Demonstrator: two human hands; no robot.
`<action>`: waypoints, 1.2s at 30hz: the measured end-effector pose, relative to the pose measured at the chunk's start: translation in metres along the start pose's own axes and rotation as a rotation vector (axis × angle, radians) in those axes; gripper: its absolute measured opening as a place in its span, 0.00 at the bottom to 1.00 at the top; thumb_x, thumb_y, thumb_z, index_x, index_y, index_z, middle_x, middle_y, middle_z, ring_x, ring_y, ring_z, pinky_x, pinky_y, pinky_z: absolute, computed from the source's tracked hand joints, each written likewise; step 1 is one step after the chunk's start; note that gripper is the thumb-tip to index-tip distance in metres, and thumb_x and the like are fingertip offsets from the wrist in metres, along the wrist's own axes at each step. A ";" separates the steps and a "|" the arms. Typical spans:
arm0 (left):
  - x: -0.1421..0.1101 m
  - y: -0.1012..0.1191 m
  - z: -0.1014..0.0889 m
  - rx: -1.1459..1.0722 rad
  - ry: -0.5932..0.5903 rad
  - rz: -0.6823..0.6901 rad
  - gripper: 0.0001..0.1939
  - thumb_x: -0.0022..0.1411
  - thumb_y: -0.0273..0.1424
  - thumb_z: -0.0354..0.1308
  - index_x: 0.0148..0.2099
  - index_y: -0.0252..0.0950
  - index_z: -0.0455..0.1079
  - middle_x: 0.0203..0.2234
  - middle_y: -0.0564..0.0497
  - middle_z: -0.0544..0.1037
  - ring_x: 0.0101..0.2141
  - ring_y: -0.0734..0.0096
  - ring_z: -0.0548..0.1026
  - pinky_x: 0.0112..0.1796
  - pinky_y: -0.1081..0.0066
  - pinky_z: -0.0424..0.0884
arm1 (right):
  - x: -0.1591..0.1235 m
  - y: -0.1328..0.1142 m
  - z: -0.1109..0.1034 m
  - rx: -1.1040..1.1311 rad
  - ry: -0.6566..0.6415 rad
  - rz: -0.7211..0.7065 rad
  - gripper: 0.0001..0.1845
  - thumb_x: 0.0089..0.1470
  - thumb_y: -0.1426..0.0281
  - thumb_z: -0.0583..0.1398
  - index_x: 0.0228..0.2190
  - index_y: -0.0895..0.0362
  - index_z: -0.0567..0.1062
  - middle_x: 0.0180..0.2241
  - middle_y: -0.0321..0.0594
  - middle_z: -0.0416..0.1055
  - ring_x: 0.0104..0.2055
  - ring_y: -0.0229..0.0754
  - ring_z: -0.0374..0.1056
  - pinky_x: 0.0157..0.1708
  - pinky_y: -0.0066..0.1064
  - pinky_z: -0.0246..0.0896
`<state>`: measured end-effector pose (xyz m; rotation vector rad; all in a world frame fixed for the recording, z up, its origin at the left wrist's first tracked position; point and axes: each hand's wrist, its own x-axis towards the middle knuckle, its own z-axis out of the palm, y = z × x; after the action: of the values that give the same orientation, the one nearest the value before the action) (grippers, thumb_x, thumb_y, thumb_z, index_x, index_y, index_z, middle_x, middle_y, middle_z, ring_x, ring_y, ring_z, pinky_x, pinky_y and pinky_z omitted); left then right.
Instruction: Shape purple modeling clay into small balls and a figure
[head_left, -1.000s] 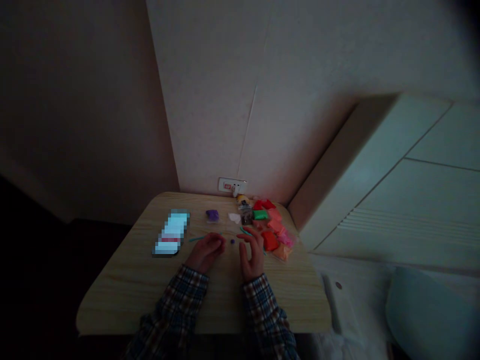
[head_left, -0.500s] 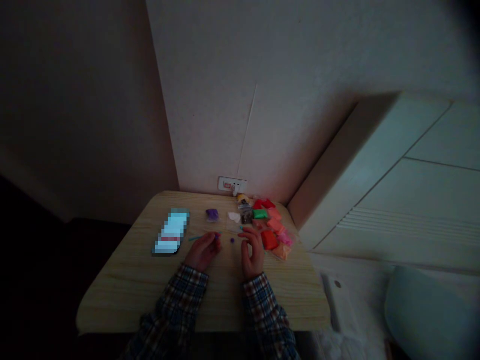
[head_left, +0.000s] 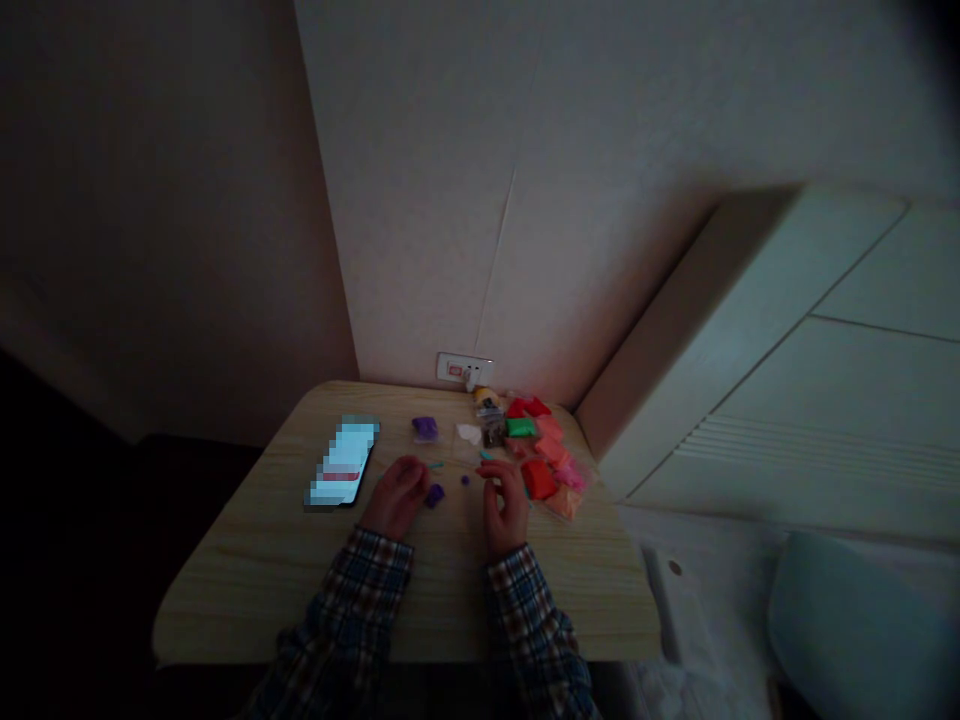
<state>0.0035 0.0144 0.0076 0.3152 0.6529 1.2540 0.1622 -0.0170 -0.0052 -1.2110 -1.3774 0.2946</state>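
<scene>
Purple lump (head_left: 435, 494) on the wooden surface (head_left: 315, 600), between a person's two hands
The lump lies just beside the thumb side of the left hand (head_left: 397, 496), though whether they touch cannot be told; the left fingers are curled, and it cannot be told whether they close on anything. A small purple ball (head_left: 465, 480) sits farther right, apart from both hands, near the right hand (head_left: 505, 508), whose thumb and forefinger stand apart in a curve. A thin turquoise stick (head_left: 436, 465) shows beyond the left hand, and a turquoise piece (head_left: 486, 455) just past the right fingers. Farther back are a purple packet (head_left: 424, 429) and a white packet (head_left: 469, 434); a red packet (head_left: 539, 480) and a green packet (head_left: 520, 428) lie to the right, a lit phone (head_left: 346, 462) to the left
</scene>
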 end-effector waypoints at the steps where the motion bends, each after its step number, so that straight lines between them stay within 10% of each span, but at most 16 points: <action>1: 0.000 0.000 0.000 0.004 0.000 -0.009 0.08 0.51 0.16 0.57 0.32 0.32 0.69 0.26 0.52 0.76 0.26 0.78 0.74 0.29 0.78 0.70 | 0.000 0.000 0.000 0.001 0.000 0.000 0.10 0.52 0.75 0.50 0.31 0.57 0.70 0.37 0.43 0.67 0.41 0.43 0.64 0.32 0.32 0.62; 36: 0.001 -0.003 0.000 0.041 -0.066 -0.017 0.04 0.52 0.20 0.58 0.28 0.32 0.69 0.17 0.56 0.72 0.20 0.81 0.70 0.24 0.80 0.68 | -0.001 0.004 0.002 0.025 -0.067 0.078 0.11 0.52 0.76 0.48 0.30 0.58 0.70 0.33 0.41 0.67 0.28 0.37 0.65 0.27 0.28 0.62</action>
<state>0.0066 0.0139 0.0058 0.3829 0.6243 1.2099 0.1620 -0.0153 -0.0096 -1.2454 -1.3818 0.4087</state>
